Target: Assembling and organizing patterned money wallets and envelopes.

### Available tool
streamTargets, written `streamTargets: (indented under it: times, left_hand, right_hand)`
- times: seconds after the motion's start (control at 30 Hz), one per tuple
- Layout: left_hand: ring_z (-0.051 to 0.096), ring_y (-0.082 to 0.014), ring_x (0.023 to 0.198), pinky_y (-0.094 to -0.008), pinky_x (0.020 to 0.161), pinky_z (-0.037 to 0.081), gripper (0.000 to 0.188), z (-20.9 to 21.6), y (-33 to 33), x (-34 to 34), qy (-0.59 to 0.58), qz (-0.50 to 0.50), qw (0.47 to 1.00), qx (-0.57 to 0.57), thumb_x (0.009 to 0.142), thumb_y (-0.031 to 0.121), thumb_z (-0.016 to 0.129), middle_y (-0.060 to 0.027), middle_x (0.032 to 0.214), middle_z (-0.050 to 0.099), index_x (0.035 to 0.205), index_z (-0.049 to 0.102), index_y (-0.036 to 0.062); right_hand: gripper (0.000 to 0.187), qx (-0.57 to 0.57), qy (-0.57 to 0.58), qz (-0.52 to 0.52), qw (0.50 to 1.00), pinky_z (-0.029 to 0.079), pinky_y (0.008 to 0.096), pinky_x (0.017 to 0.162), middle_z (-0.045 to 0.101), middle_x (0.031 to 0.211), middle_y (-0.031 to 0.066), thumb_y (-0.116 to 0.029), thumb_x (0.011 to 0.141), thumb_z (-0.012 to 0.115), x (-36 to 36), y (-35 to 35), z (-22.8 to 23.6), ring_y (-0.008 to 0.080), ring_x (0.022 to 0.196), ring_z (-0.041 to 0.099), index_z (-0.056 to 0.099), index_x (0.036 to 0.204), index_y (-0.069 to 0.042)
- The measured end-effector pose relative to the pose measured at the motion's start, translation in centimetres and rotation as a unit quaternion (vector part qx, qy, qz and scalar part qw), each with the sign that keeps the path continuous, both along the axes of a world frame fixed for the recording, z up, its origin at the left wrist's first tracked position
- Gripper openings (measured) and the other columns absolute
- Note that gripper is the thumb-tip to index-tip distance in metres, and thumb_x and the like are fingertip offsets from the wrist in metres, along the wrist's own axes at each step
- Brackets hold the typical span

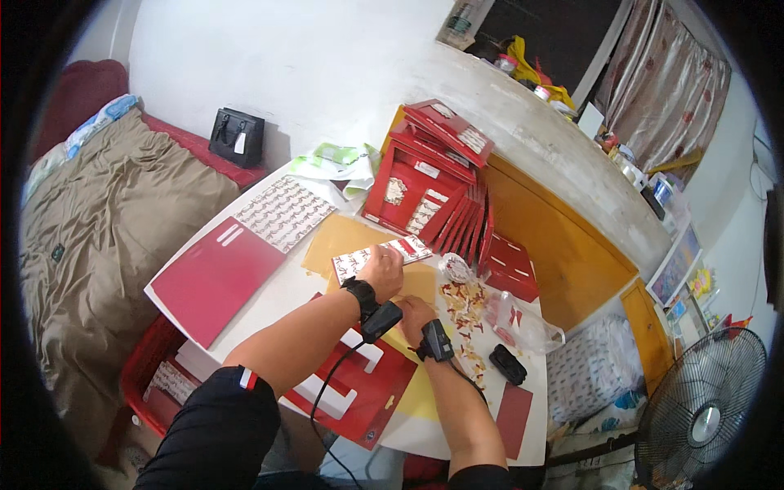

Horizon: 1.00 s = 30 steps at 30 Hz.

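My left hand [381, 274] is closed at the edge of a long white card with a brown figured pattern [349, 263]; its fingertips are partly hidden behind the hand. Close beside it, my right hand [415, 317] is lower, with curled fingers over tan paper [420, 282]; whatever it may hold is too small to tell. A red cardboard piece with white cut-out shapes [384, 400] lies below my forearms, at the table's near edge. Right of my hands are a roll of clear tape [455, 268] and many small red and cream scraps [464, 309].
Red boxes with printed panels [408, 192] are piled at the back. A maroon sheet [216, 278] and a patterned sheet [286, 214] lie at left. A black case [508, 364] and clear plastic bag [531, 327] are at right. A fan [704, 420] stands beyond.
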<state>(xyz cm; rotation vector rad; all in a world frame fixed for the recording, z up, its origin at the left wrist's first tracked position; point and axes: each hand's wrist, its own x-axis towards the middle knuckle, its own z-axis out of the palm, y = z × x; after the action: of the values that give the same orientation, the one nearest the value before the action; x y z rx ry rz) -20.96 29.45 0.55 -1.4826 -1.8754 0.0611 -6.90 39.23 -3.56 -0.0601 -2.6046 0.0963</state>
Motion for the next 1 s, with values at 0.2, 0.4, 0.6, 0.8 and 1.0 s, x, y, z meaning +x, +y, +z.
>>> streamTargets:
  times: [0.2, 0.4, 0.6, 0.8, 1.0]
  left_hand:
    - [0.059, -0.0449, 0.099, -0.0616, 0.097, 0.036, 0.055, -2.3, 1.0, -0.3, 0.011, 0.029, 0.999, 0.012, 0.078, 0.04, 0.061, -0.0282, 0.118, 0.054, 0.111, 0.064, -0.0042]
    - [0.064, -0.034, 0.089, -0.0602, 0.093, 0.036, 0.046, -1.1, 0.7, -0.3, -0.051, 0.026, 0.998, -0.008, 0.078, 0.037, 0.06, -0.0223, 0.114, 0.057, 0.106, 0.067, 0.0014]
    - [0.065, -0.0324, 0.086, -0.0615, 0.095, 0.036, 0.073, -2.3, 0.9, -0.6, -0.045, 0.061, 0.997, -0.011, 0.06, 0.06, 0.074, -0.0182, 0.115, 0.057, 0.106, 0.068, 0.0033]
    - [0.065, -0.031, 0.083, -0.0623, 0.095, 0.036, 0.071, -2.5, 0.7, -0.7, -0.075, 0.066, 0.995, -0.023, 0.057, 0.061, 0.074, -0.0134, 0.104, 0.058, 0.1, 0.068, 0.0043]
    - [0.065, -0.03, 0.082, -0.0643, 0.097, 0.033, 0.073, -2.3, 0.7, -0.2, -0.08, 0.058, 0.995, -0.025, 0.056, 0.063, 0.075, -0.0127, 0.102, 0.058, 0.099, 0.068, 0.0048]
  right_hand:
    - [0.012, -0.031, 0.056, 0.014, 0.998, 0.052, 0.0404, 0.074, 0.062, 0.085, 0.0123, -0.005, 0.075, 0.066, 0.1, -0.4, -0.1, 0.0313, 0.083, 0.062, 0.065, 0.087, -0.005]
    - [0.007, -0.028, 0.061, 0.0, 0.998, 0.051, 0.0403, 0.072, 0.06, 0.081, 0.0119, -0.005, 0.074, 0.065, 0.0, 0.3, -0.7, 0.0307, 0.081, 0.061, 0.063, 0.081, -0.004]
    - [0.021, -0.028, 0.041, 0.013, 0.999, 0.05, 0.0412, 0.073, 0.059, 0.086, 0.0131, -0.002, 0.067, 0.069, -0.3, 0.2, -0.9, 0.0332, 0.082, 0.059, 0.062, 0.087, -0.003]
    - [0.006, -0.042, 0.046, -0.01, 0.998, 0.051, 0.041, 0.069, 0.061, 0.08, 0.0155, -0.008, 0.076, 0.065, -0.7, -0.3, -0.6, 0.0326, 0.079, 0.061, 0.064, 0.077, -0.002]
    - [0.01, -0.181, 0.1, -0.099, 0.973, 0.052, 0.0383, 0.065, 0.065, 0.078, 0.0145, -0.014, 0.075, 0.069, -0.5, 0.9, -0.9, 0.0302, 0.073, 0.064, 0.068, 0.078, -0.004]
